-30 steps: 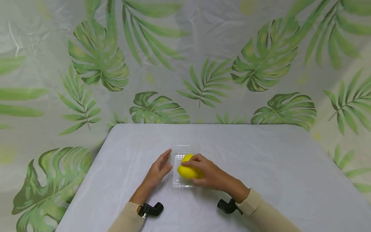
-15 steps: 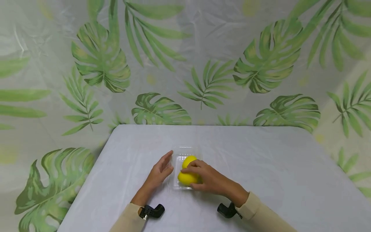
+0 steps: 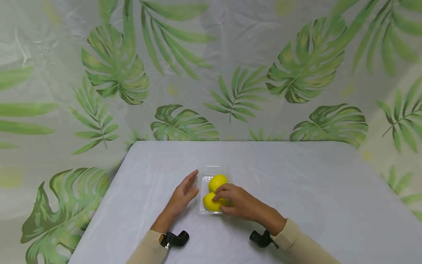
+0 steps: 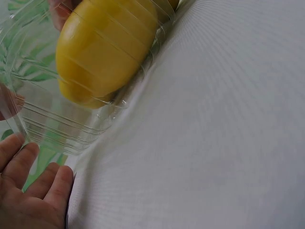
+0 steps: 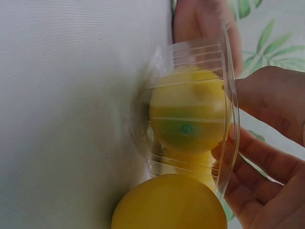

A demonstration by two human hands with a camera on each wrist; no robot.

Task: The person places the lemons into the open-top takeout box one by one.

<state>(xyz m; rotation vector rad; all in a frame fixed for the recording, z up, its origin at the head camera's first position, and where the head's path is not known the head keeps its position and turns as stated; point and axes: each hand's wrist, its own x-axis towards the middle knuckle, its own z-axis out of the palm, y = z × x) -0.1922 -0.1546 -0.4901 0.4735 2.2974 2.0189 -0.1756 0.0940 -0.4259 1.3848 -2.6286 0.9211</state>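
Two yellow lemons sit in a clear plastic container on the table: the far lemon [image 3: 218, 182] and the near lemon [image 3: 211, 202]. Above the near one, my right hand [image 3: 239, 203] has its fingers spread loosely, fingertips touching or just over the peel. In the right wrist view its thumb and fingers reach over the rim of the container [image 5: 228, 47]. My left hand [image 3: 180, 194] stands upright at the container's left side, fingers extended; whether they touch the wall is hard to tell. Another rounded yellow fruit [image 5: 169, 205] lies outside the container in the right wrist view, hidden in the head view.
A white cloth covers the table [image 3: 148, 161]. Behind it hangs a leaf-printed backdrop [image 3: 237, 47]. Each wrist carries a black camera, the left camera [image 3: 178, 239] and the right camera [image 3: 260, 239].
My right hand has loosened from the near lemon and drawn slightly right, so more of both lemons shows. The left hand stays beside the container.
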